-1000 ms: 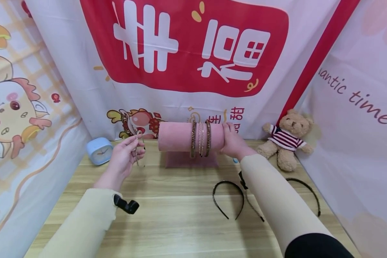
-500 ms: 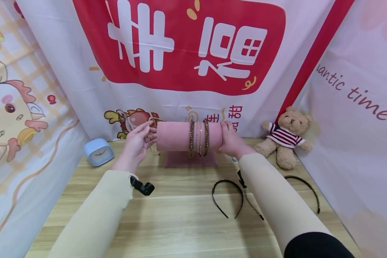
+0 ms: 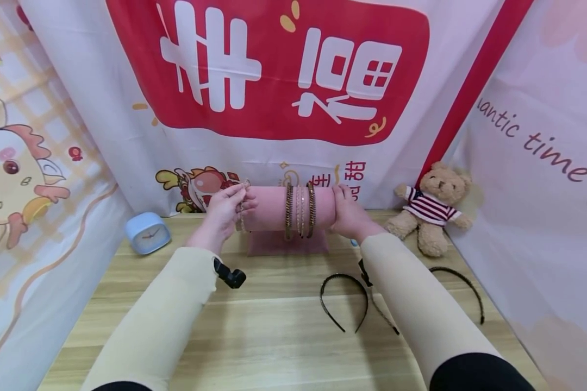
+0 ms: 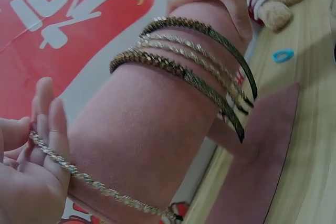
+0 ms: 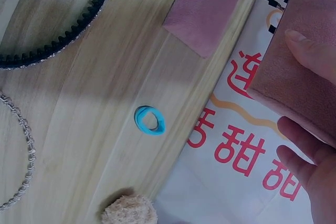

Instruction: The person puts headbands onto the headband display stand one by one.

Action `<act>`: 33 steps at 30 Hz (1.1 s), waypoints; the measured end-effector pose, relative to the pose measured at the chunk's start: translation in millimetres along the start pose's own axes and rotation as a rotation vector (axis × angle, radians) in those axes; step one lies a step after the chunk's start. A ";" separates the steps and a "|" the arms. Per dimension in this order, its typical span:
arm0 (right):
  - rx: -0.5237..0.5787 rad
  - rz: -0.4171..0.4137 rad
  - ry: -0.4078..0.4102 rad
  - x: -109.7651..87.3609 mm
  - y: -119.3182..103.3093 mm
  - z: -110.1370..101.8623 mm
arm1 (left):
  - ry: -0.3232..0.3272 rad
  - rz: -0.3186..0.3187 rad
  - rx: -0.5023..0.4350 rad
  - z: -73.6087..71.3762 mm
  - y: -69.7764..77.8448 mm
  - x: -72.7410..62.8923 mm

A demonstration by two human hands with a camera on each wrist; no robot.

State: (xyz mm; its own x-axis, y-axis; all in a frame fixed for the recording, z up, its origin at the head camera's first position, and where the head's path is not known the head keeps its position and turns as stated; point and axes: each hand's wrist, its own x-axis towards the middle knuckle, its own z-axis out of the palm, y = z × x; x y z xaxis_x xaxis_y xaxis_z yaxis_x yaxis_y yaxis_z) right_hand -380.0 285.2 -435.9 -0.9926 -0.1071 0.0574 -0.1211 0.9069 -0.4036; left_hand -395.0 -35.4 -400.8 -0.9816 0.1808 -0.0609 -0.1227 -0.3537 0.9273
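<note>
A pink padded headband stand (image 3: 269, 209), a horizontal roll on a flat base (image 3: 287, 244), stands at the back of the table. My left hand (image 3: 225, 212) is at the roll's left end and pinches a thin beaded headband (image 4: 97, 183) between thumb and fingers. In the left wrist view that band lies across the roll's near end. Around the roll's right half sit several headbands: dark bronze beaded ones (image 4: 157, 62) on either side of pale twisted ones (image 4: 181, 48). My right hand (image 3: 351, 214) holds the roll's right end, thumb on its surface (image 5: 310, 51).
Black headbands (image 3: 343, 275) lie on the table at right, one partly under the right sleeve. A blue hair tie (image 5: 149, 120) lies near the stand. A blue alarm clock (image 3: 148, 233) stands at left and a teddy bear (image 3: 432, 209) sits at right, before printed cloth walls.
My left hand has moved right with the beaded headband, from beside the clock to the roll's left end, where the band overlaps the roll. My right hand has stayed on the roll's right end.
</note>
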 end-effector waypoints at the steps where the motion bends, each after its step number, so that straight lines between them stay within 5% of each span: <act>1: 0.007 -0.003 -0.001 -0.3 -0.2 -0.1 | 0.011 0.010 0.058 1.4 -1.0 -0.1; 8: 0.013 -0.012 0.007 0.0 -1.5 -1.5 | 0.143 0.226 0.644 12.9 -0.1 -4.1; 11: 0.005 -0.010 0.006 -0.1 -1.8 -1.8 | 0.125 0.325 0.884 12.4 2.0 -5.3; 15: 0.004 0.003 -0.003 -1.8 -2.5 -1.7 | 0.049 0.371 1.143 5.5 4.4 -8.1; 24: 0.011 -0.008 0.004 -3.6 -4.6 0.4 | -0.199 0.348 1.359 -18.1 9.6 -10.2; 33: 0.030 -0.002 -0.004 -3.5 -4.0 -1.1 | -0.233 0.399 1.493 -16.9 9.4 0.9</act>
State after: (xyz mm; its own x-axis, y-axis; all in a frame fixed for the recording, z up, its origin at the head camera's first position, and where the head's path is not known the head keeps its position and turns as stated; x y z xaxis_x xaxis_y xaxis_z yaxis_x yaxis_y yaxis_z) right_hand -376.0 282.4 -433.5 -0.9924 -0.1105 0.0548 -0.1233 0.8942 -0.4304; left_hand -399.5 -54.1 -398.4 -0.8532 0.4839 0.1947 0.5200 0.7597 0.3904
